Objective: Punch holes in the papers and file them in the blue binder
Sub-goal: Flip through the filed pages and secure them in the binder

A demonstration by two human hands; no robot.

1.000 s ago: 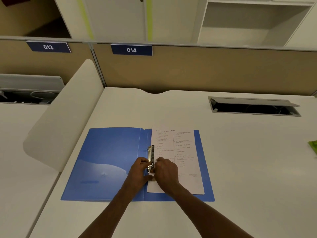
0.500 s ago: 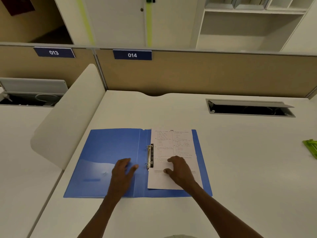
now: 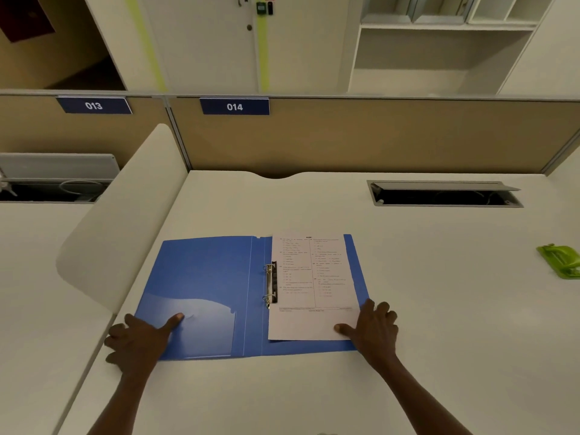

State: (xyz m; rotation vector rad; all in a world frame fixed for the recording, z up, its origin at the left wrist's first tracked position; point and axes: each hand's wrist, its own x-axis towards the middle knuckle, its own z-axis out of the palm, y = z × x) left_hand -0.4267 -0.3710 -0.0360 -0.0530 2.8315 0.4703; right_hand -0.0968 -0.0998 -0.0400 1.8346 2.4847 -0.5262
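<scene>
The blue binder (image 3: 207, 277) lies open flat on the white desk. A printed paper (image 3: 310, 287) rests on its right half, threaded on the metal ring clip (image 3: 270, 285) at the spine. My left hand (image 3: 141, 339) sits at the binder's lower left corner, fingers spread, thumb on the inner pocket. My right hand (image 3: 372, 329) rests at the lower right corner, thumb on the paper's corner, fingers over the binder's edge. A green hole punch (image 3: 561, 265) lies far right, partly cut off by the frame.
A curved white divider (image 3: 122, 221) rises left of the desk (image 3: 439, 309). An open cable tray (image 3: 442, 194) is sunk into the desk at the back right. A tan partition with labels 013 and 014 closes the back.
Both hands left the ring clip at the spine and moved outward and toward me, to the binder's lower left and lower right corners. The view tilted up slightly.
</scene>
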